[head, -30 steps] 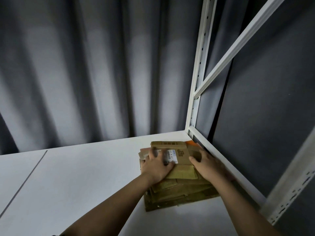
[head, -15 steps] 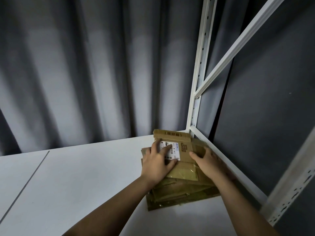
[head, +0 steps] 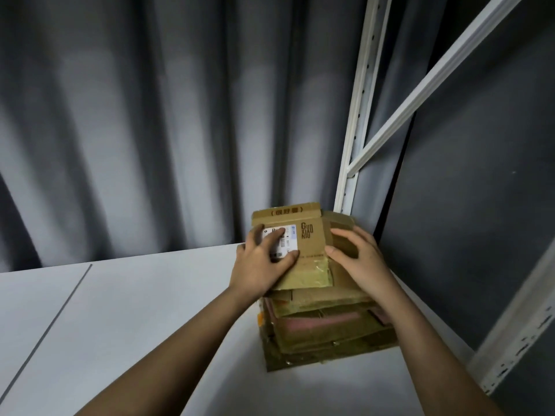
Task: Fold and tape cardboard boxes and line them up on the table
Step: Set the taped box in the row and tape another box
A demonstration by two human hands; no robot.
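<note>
A stack of flattened cardboard boxes lies on the white table in the far right corner. The top flattened box, brown with a white shipping label and dark print, is tilted up off the stack at its far end. My left hand grips its left side, fingers spread over the label and thumb across the front. My right hand holds its right edge, fingers curled over the cardboard there. The box's underside is hidden.
A white metal shelf upright with a diagonal brace stands right behind the stack. Grey curtains hang along the table's back edge. A dark wall panel closes the right side. A seam crosses the tabletop at left.
Both hands have raised the far end of the top flattened box off the stack, so it now stands steeper toward me. The rest of the stack stayed put.
</note>
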